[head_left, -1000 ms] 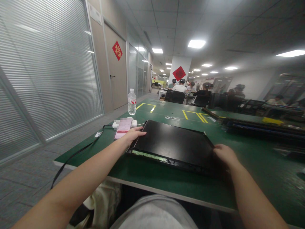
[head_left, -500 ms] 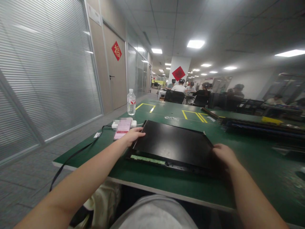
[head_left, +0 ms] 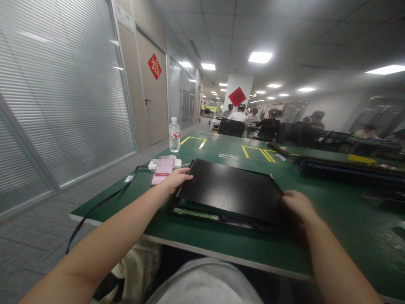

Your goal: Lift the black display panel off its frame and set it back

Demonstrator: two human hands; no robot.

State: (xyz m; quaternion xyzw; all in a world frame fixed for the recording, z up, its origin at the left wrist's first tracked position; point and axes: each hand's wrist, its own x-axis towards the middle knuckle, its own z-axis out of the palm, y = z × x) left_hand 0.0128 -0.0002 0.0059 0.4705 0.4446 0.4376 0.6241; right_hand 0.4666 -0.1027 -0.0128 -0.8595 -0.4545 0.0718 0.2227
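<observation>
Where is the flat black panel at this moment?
In the head view, the flat black panel is near the centre, held between the left hand and right hand, right of the phone.

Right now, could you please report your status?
Left hand, right hand: holding opposite sides of black panel. Green strip exposed along its near edge. Nearest clutter: phone, beside left hand.

Square ceiling lights point(head_left: 260, 57) burn out white under a faint haze, while the room's right side sinks into dim, smeared blur. A soft sheen lies across the black panel point(head_left: 234, 185); deep shadow fills the space beneath the table point(head_left: 215, 236). Wide-angle distortion stretches the edges, and blocky pixelation covers part of the phone point(head_left: 163, 177)
</observation>
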